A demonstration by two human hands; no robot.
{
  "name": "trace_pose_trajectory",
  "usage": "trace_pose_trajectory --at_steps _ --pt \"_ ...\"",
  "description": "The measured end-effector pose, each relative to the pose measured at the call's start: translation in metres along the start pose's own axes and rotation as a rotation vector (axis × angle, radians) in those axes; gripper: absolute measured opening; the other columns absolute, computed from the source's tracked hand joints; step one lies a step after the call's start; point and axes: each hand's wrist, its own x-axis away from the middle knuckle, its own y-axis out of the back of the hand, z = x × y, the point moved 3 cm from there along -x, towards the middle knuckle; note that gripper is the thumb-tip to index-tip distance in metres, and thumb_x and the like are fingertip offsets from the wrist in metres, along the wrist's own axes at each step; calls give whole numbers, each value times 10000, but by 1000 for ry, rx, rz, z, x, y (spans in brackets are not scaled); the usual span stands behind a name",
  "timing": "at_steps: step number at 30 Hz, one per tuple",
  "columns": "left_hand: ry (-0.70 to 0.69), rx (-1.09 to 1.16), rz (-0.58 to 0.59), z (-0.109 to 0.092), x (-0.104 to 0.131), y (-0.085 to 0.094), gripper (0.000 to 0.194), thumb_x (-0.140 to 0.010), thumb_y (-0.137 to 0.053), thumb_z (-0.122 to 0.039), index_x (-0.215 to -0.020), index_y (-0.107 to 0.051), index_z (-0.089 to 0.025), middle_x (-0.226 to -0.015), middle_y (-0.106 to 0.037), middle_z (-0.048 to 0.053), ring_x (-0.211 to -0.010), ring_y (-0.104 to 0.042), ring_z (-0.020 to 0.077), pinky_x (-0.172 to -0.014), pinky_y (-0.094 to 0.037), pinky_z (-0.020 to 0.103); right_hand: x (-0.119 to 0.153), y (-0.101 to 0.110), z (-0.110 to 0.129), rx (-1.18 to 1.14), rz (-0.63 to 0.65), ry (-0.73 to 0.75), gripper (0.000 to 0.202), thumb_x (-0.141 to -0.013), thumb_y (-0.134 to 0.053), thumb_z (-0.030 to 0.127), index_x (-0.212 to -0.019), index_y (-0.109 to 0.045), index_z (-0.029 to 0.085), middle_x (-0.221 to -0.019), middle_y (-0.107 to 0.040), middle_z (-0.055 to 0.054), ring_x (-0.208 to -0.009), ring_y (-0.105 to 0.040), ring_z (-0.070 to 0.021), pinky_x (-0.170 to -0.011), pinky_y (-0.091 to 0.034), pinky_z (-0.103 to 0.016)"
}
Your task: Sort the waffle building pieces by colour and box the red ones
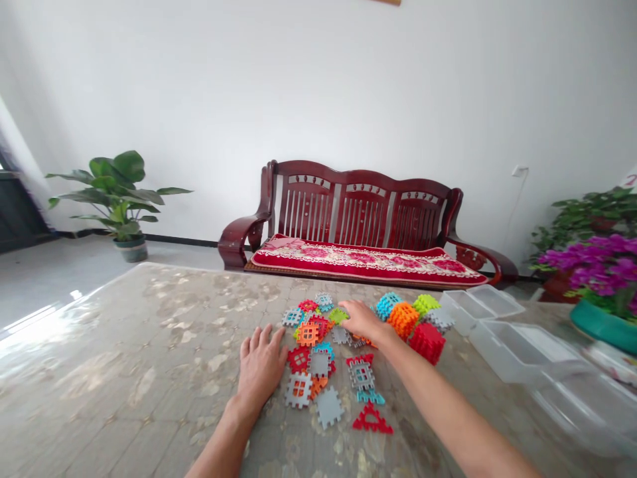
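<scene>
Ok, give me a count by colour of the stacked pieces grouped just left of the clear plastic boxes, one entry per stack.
Blue stack: 1
Orange stack: 1
Lime green stack: 1
Grey stack: 1
Red stack: 1
Total: 5 stacks

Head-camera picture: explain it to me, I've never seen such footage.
No machine here: a person wears a camera on the head, looking forward and down past their own arms. On the patterned table lie loose notched pieces; coloured stacks and clear containers are further right. The person's bare left hand rests palm down beside the loose pieces, holding nothing visible. The bare right hand is at a green piece; whether it holds it, I cannot tell.
</scene>
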Motion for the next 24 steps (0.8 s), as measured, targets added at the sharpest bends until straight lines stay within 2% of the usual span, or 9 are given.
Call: trace_pose_trajectory --at_steps 7,11,14,19,24 --pt "-1 16 -18 1 0 -4 427 -893 -452 -309 -1301 -573 -273 -1403 -514 95 -1323 -388 289 -1093 -251 469 -12 -12 12 87 64 -41 466 -707 -633 187 -1170 -634 240 -1090 -672 -84 -1041 -610 -248 -878 -441 -335" --pt "-5 0 -16 1 0 -3 430 -898 -445 -305 -1309 -565 -273 -1406 -512 94 -1326 -388 287 -1092 -256 472 -15 -12 9 80 44 -67 532 -657 -709 236 -1181 -616 226 -1142 -610 -94 -1041 -595 -244 -841 -442 -312" --pt "-9 -2 -14 1 0 -3 428 -900 -443 -311 -1307 -569 -271 -1410 -509 93 -1326 -391 291 -1094 -256 476 -15 -11 7 52 1 -67 612 -622 -741 234 -1215 -590 221 -1200 -552 -95 -1032 -592 -233 -820 -445 -293" --pt "-7 -2 -14 0 0 0 429 -898 -442 -311 -1306 -568 -271 -1405 -512 94 -1329 -389 294 -1093 -263 475 -9 -2 9 4 -95 -43 373 -767 -536 85 -1082 -651 248 -1092 -591 -32 -977 -599 -156 -832 -427 -235" --pt "-6 11 -13 -1 0 2 430 -897 -442 -302 -1306 -568 -263 -1406 -510 99 -1327 -389 300 -1091 -264 482 19 11 11 12 -254 19 382 -817 -467 74 -1098 -641 266 -1087 -605 -35 -1046 -568 -170 -888 -413 -244"
